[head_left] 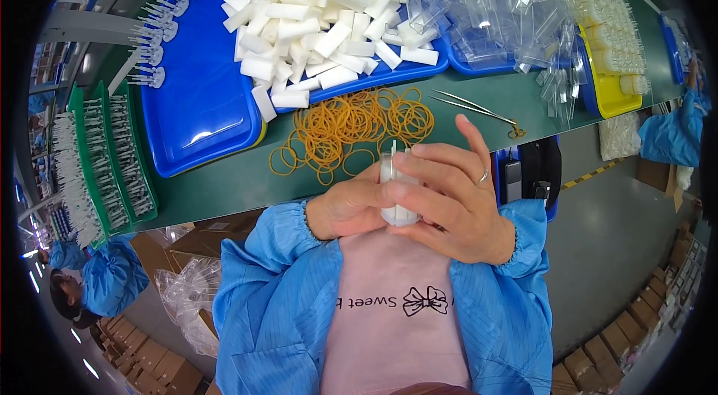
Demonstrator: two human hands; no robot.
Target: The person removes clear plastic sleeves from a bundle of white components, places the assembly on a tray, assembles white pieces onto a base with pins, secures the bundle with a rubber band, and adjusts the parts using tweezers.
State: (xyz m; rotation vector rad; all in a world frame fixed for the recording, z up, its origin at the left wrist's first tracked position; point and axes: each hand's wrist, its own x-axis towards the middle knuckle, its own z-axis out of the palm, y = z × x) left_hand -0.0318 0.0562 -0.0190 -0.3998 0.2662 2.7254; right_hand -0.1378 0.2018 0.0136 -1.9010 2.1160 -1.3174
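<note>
Close in front of my chest, both hands are closed around a small white plastic piece [399, 214] with thin prongs sticking up from its top and what looks like clear plastic about it. My left hand [348, 204] grips it from the left, thumb across its front. From the right, my right hand [464, 208] wraps its fingers over it, with the index finger raised. Just beyond the hands lies a loose heap of orange rubber bands [351, 126]. Metal tweezers [471, 105] rest on the green table [217, 197] to the right of the bands.
White foam blocks [314, 14] overfill a blue tray [198, 107]. Clear plastic sleeves [486, 6] are piled at the far right, beside a yellow tray [617, 100] of pronged parts. Green racks [112, 163] hold pronged pieces at left. Other people in blue sit at both sides.
</note>
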